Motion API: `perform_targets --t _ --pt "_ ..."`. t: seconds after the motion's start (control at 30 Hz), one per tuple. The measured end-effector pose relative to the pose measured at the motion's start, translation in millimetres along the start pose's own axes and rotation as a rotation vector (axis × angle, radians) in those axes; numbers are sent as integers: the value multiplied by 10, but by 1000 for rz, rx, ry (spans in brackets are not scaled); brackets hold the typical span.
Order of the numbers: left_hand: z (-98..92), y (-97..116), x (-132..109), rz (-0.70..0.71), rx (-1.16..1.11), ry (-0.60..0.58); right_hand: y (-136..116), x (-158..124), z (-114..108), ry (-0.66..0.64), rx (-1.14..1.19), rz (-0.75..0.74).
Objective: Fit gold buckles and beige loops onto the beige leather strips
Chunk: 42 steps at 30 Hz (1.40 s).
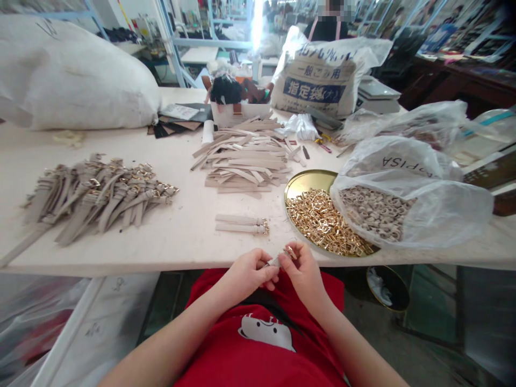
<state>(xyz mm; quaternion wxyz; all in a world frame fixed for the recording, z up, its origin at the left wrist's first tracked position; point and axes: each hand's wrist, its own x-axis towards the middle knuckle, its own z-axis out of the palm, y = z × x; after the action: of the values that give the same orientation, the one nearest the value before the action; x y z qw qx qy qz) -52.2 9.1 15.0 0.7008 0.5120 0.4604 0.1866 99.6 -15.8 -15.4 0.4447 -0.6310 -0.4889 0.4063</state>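
Left hand (258, 271) pinched on a short beige strap (275, 262), thumb against fingers; right hand (301, 269) clamped on the same strap at its gold buckle (289, 251) end. Strap held just off the near-left side of the round gold tray (312, 180), by the tabletop (193, 244) edge; part of it hidden by fingers. Tray carries a pile of loose gold buckles (318, 217), its far-left part bare. Two buckled straps (237, 228) lie side by side left of the tray, buckle ends toward it. Stack of plain beige strips (245, 156) beyond those, to the tray's far left. Big heap of buckled straps (100, 196) well left of the tray. Clear plastic bag (447, 209) with small beige loops (371, 209) sits at the tray's right, overlapping its rim. White printed sack (314, 80) stands behind the tray
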Motion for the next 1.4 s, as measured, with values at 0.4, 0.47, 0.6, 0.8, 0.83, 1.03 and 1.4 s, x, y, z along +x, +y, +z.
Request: perform_targets --t 0.4,0.47,0.6,0.8,0.83,1.03,1.4 --pt "27 -93 138 -73 -53 -21 117 -39 67 34 -249 -56" --pt "33 -125 186 -94 -65 -27 142 -32 93 33 -265 -48" --pt "46 -152 261 -156 -108 -39 209 10 113 58 -282 -16" --pt "-6 -115 278 -140 -143 -68 257 113 166 82 -217 22" --pt "-8 -127 283 -122 -146 -59 256 120 178 81 -192 34" --pt "1 -272 331 -55 -54 -40 287 70 163 24 -66 105" --pt "-2 -210 209 -80 231 -135 312 -128 78 -64 -108 -48"
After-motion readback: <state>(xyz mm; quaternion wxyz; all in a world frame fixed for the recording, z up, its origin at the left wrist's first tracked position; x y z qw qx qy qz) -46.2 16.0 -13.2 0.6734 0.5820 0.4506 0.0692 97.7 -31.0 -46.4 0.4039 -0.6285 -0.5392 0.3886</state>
